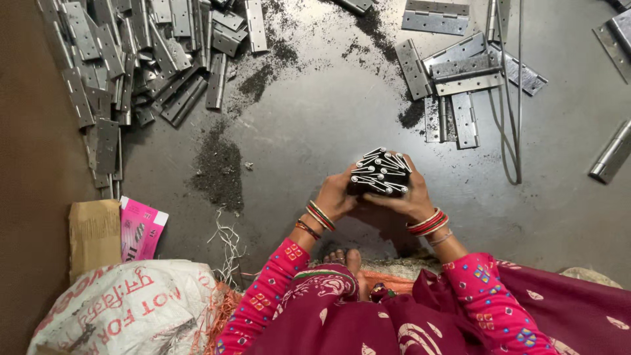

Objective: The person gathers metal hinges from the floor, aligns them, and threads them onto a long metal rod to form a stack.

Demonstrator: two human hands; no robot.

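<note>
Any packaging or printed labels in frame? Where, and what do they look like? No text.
Pink box: flat rectangular carton, pink and white with a small product picture, on the floor at lower left.
Cardboard piece: plain brown, left of the pink box and touching it.
Woven sack: white, bulging, red printed lettering, bottom left corner.
No signs or screens.

Two hands, left hand (335, 196) and right hand (411, 197), share one bundle (380, 172) of stacked hinges, too many to count. One large heap of hinges (131, 59) lies on the floor; about eight more lie in a cluster (453, 79). One pink box (139, 228), one sack (125, 306), one wire (513, 98).
</note>
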